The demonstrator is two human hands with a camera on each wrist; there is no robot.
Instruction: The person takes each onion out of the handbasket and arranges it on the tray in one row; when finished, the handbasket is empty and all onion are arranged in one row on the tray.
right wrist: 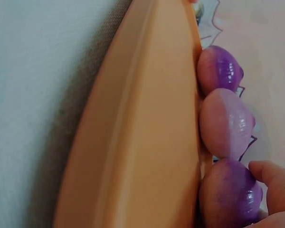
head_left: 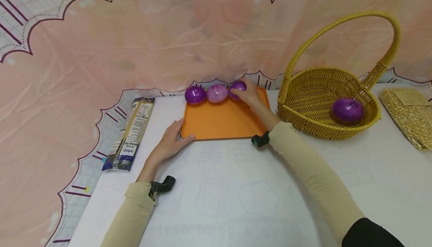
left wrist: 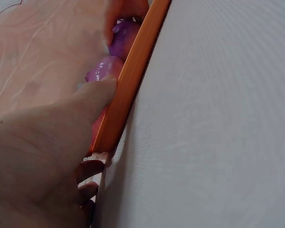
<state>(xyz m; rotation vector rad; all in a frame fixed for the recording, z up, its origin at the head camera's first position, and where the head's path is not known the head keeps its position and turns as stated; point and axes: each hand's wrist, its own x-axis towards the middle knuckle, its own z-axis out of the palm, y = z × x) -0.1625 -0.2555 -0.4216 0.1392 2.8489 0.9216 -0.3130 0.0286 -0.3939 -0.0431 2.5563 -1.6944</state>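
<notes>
Three glossy onions stand in a row along the back of an orange tray [head_left: 224, 121]: a purple onion [head_left: 195, 95] at left, a paler pink-purple onion [head_left: 217, 93] in the middle, and another purple onion [head_left: 237, 89] at right. My right hand [head_left: 249, 94] holds the right-hand onion, thumb and fingers on either side of it. At the tray's front left corner, my left hand [head_left: 171, 140] grips the edge. Its thumb [left wrist: 97, 92] lies over the rim, and the other fingers are bent beside the corner, partly hidden.
To the right stands a yellow wicker basket [head_left: 303, 89] with a tall handle and one purple onion [head_left: 347, 110] inside. A bag of yellow grains [head_left: 406, 116] lies beyond it. Left of the tray is a long printed packet [head_left: 129, 134]. A patterned cloth [head_left: 189, 37] rises behind the white table [head_left: 236, 187].
</notes>
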